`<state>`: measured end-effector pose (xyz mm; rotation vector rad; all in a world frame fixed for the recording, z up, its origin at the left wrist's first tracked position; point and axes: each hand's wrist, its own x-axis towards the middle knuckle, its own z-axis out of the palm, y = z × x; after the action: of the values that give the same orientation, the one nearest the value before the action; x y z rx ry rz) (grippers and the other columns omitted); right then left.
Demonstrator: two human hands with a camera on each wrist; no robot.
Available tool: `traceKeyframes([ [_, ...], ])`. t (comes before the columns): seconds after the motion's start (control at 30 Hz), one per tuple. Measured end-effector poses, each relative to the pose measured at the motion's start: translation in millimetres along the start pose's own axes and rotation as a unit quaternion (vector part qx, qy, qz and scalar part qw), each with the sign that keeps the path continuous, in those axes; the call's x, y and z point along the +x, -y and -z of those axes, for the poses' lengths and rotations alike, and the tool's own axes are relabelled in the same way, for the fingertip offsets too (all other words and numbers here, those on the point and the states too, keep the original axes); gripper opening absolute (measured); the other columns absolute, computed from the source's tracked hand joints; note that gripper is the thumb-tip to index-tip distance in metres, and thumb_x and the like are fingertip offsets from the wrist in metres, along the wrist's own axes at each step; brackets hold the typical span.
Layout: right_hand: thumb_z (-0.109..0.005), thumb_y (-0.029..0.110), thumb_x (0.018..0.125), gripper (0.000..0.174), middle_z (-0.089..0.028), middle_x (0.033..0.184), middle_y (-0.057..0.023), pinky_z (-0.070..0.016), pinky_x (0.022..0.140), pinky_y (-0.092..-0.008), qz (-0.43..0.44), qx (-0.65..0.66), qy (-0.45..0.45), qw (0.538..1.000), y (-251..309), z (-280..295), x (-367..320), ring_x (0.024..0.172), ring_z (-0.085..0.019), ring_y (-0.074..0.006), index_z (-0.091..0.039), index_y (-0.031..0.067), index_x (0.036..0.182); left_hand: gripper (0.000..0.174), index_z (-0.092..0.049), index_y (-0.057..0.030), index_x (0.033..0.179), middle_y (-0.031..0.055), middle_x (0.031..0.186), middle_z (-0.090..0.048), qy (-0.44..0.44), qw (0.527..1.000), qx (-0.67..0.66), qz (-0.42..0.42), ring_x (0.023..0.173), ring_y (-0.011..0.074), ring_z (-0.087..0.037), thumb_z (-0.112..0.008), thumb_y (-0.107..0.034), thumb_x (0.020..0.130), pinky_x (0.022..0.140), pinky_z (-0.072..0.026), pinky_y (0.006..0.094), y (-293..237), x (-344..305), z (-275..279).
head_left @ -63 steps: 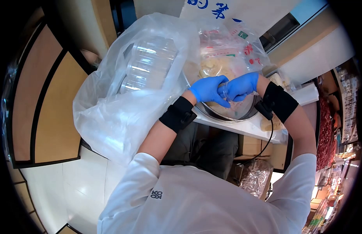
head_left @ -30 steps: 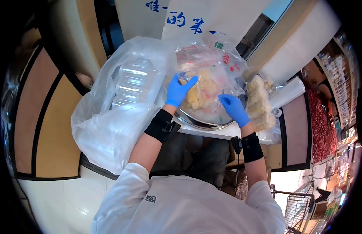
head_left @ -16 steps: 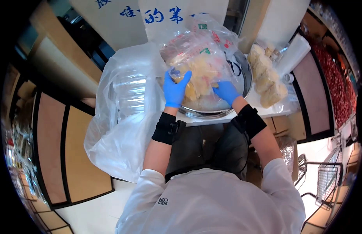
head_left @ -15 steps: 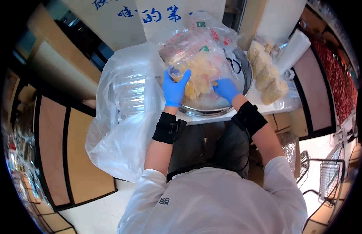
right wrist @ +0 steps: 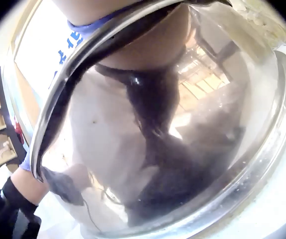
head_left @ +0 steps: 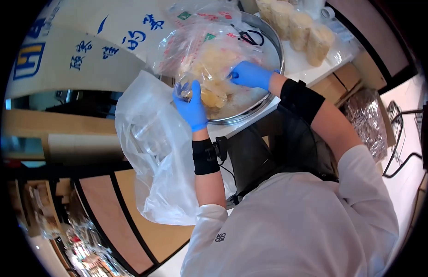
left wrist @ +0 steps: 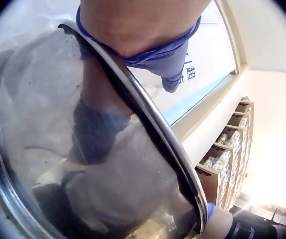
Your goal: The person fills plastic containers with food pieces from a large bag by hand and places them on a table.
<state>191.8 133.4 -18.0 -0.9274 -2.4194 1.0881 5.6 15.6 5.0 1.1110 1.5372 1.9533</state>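
In the head view, my gloved left hand (head_left: 191, 108) grips a clear round plastic tub (head_left: 183, 84) over the left side of the metal basin (head_left: 232, 121). Close to the tub lie pale yellow food pieces (head_left: 213, 96), partly under a clear printed plastic bag (head_left: 195, 48). My gloved right hand (head_left: 253, 75) reaches in from the right, its bent fingers right at the food; I cannot tell whether they pinch a piece. In the left wrist view and the right wrist view, the basin's shiny outer wall hides most of both hands.
Black-handled scissors (head_left: 248, 38) lie in the basin's far part. Filled clear tubs (head_left: 299, 30) stand on the white table (head_left: 297, 69) to the right, near a tape roll (head_left: 327, 12). A big translucent bag (head_left: 161, 180) with clear tubs hangs at the left edge.
The hands were together over the basin, then separated. The left hand now holds the tub near the food; the right stays at the food. The head view has turned, bringing more sign into view.
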Motion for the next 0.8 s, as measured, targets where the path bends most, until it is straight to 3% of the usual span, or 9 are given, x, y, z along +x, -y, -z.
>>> traceKeyframes([
  [0.13,-0.067,0.026,0.079,0.033,-0.068,0.097,-0.0163,-0.0514,0.08,-0.0406,0.007,-0.052,-0.037,0.998,-8,-13,5,0.09,-0.065,-0.0335,-0.067,0.0083,0.107,0.051,-0.049,0.0032,0.124,0.0116,0.117,-0.056,0.006,1.0,-0.007,-0.017,0.104,0.0172,-0.054,-0.075,-0.016,0.083,0.091,-0.0441,0.0311,4,2,1],
  [0.2,-0.064,0.013,0.08,0.044,-0.065,0.09,-0.0116,-0.053,0.073,-0.0374,0.063,-0.101,-0.021,0.993,3,-5,-1,0.081,-0.066,-0.0221,-0.058,0.0109,0.124,0.049,-0.05,0.0028,0.122,0.011,0.117,-0.057,0.008,1.0,0.002,-0.013,0.103,0.0168,-0.055,-0.074,-0.015,0.084,0.091,-0.0442,0.0307,1,1,-1],
  [0.23,-0.064,0.013,0.08,0.044,-0.065,0.09,-0.0116,-0.053,0.073,-0.0374,0.06,-0.098,-0.025,0.993,-1,-9,-1,0.081,-0.066,-0.0221,-0.058,0.0109,0.124,0.047,-0.051,0.0024,0.121,0.0103,0.116,-0.057,0.002,1.0,0.009,-0.01,0.103,0.0164,-0.055,-0.073,-0.015,0.084,0.091,-0.0442,0.0303,-1,0,-2],
  [0.3,-0.065,0.014,0.079,0.045,-0.064,0.102,-0.014,-0.0506,0.086,-0.0411,0.207,-0.272,-0.067,0.937,-13,-21,4,0.098,-0.063,-0.0298,-0.059,0.01,0.123,0.045,-0.052,0.0022,0.12,0.01,0.116,-0.057,0.017,1.0,0.01,-0.016,0.102,0.0164,-0.055,-0.073,-0.014,0.084,0.091,-0.0444,0.0303,-1,2,-2],
  [0.43,-0.067,0.015,0.076,0.039,-0.063,0.109,-0.0159,-0.0462,0.093,-0.0438,0.196,-0.242,-0.007,0.95,-18,-28,14,0.109,-0.057,-0.0366,-0.063,0.0082,0.114,0.043,-0.053,0.0018,0.119,0.0095,0.115,-0.058,0.031,0.999,0.008,-0.023,0.101,0.0165,-0.056,-0.073,-0.014,0.085,0.091,-0.0445,0.0305,4,3,1],
  [0.6,-0.066,0.011,0.073,0.024,-0.064,0.105,-0.0173,-0.0507,0.082,-0.0424,0.198,-0.24,-0.001,0.95,-6,-25,11,0.096,-0.062,-0.0366,-0.068,0.0062,0.096,0.042,-0.053,0.0018,0.119,0.0098,0.115,-0.059,0.03,0.999,0.01,-0.027,0.102,0.0165,-0.055,-0.072,-0.012,0.084,0.091,-0.0445,0.0308,1,1,-1],
  [0.73,-0.061,0.011,0.078,0.03,-0.066,0.104,-0.0176,-0.0513,0.082,-0.0432,0.19,-0.267,0.009,0.945,-13,-29,22,0.095,-0.064,-0.0362,-0.066,0.0098,0.107,0.045,-0.053,0.0015,0.121,0.0099,0.116,-0.058,0.036,0.999,0.01,-0.025,0.102,0.0165,-0.055,-0.073,-0.012,0.083,0.091,-0.0444,0.0306,2,1,0],
  [0.8,-0.062,0.012,0.078,0.031,-0.066,0.106,-0.0182,-0.0511,0.083,-0.0432,0.126,-0.18,-0.031,0.975,-13,-28,19,0.097,-0.063,-0.0361,-0.066,0.01,0.108,0.048,-0.052,0.0013,0.123,0.01,0.117,-0.057,0.039,0.998,0.026,-0.031,0.103,0.0166,-0.055,-0.074,-0.013,0.083,0.091,-0.0443,0.0306,1,2,-1],
])
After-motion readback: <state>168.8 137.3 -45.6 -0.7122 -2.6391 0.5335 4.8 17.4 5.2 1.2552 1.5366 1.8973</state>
